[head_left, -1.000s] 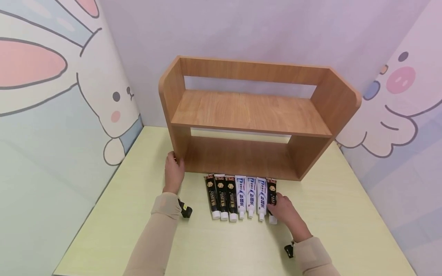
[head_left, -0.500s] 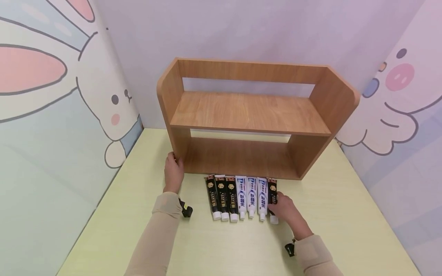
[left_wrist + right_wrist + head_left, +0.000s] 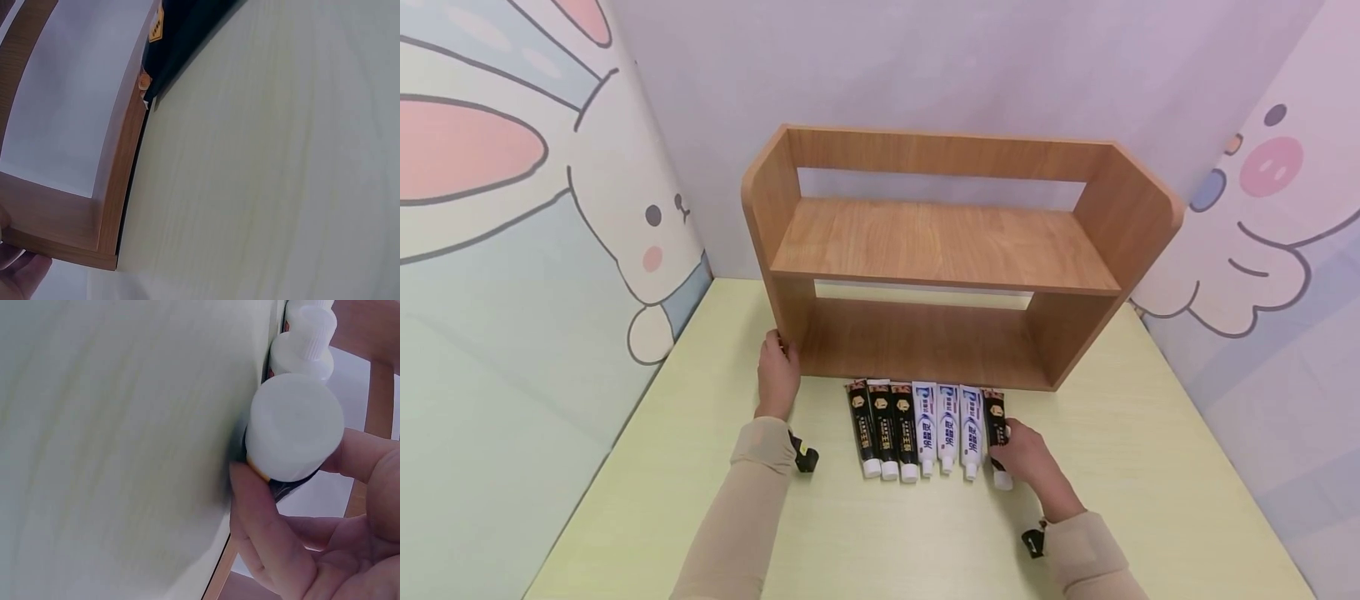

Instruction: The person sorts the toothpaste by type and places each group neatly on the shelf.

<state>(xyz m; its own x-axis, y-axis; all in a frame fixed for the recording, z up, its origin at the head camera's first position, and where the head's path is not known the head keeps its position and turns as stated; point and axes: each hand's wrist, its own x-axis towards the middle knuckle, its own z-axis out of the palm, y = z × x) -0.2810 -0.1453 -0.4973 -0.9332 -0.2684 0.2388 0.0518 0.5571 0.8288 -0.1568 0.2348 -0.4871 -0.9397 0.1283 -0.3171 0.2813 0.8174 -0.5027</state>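
A two-tier wooden shelf [image 3: 947, 242] stands on the table. My left hand [image 3: 778, 377] holds the lower front part of its left side panel; in the left wrist view, the fingers [image 3: 25, 278] lie on the panel's outer side. Along the shelf's front lies a row of toothpaste tubes: three black toothpaste tubes [image 3: 883, 433] at left, then three white toothpaste tubes [image 3: 948, 425]. At the row's right end, my right hand [image 3: 1026, 457] pinches a black toothpaste tube [image 3: 995, 412] between thumb and fingers. Its white cap [image 3: 297, 425] faces the right wrist camera.
The pale yellow-green table [image 3: 880, 550] extends in front and to both sides. A lilac wall [image 3: 940, 67] rises behind the shelf. Cartoon-printed walls flank the table, with a rabbit [image 3: 625, 192] on the left one.
My right hand has shifted slightly right with the end black toothpaste tube, which now lies a little tilted and farther from the white tubes at its cap end. The left hand has stayed at the shelf.
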